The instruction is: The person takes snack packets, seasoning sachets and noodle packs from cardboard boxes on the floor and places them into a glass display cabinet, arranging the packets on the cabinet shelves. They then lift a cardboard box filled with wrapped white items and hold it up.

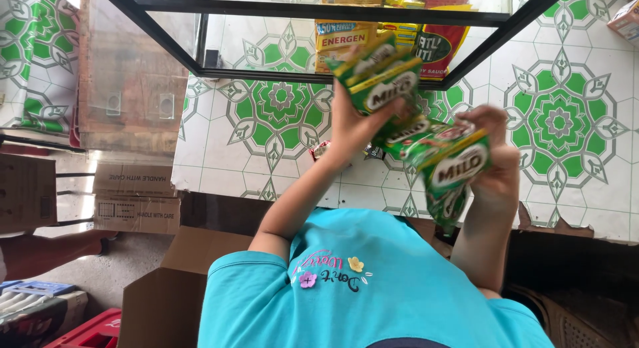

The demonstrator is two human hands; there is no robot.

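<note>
**A:** Largest first: we have the bench [586, 181], tiled in a green and white pattern, running across the middle of the frame. Its near edge, chipped at lower right, lies just beyond our chest. Above it, at upper centre, stands the black-framed glass case [333, 71] with yellow and red packets behind the pane.

**B:** And at lower left, cardboard boxes [136, 201] sit off the bench's left edge, with an open one nearer us.

**A:** Now the strip of green sachets [426, 131]. It hangs in the air over the bench, at centre frame, between our two hands. Its long axis runs on a slant, from upper left down to lower right.

**B:** Our left hand [353, 125] is closed on the upper end, thumb pressed across a sachet, close under the case's lower bar. Our right hand [496, 165] grips the lower end, fingers curled over the top, the tail sachet dangling past the bench's near edge.

**A:** So both hands are holding; neither is free. The left one is nearer the case.

**B:** Open tile lies to the right of the right hand; there is little room upward, where the frame's bar sits. Smallest: a dark wrapper [321, 149] on the tile beside our left wrist.
</note>
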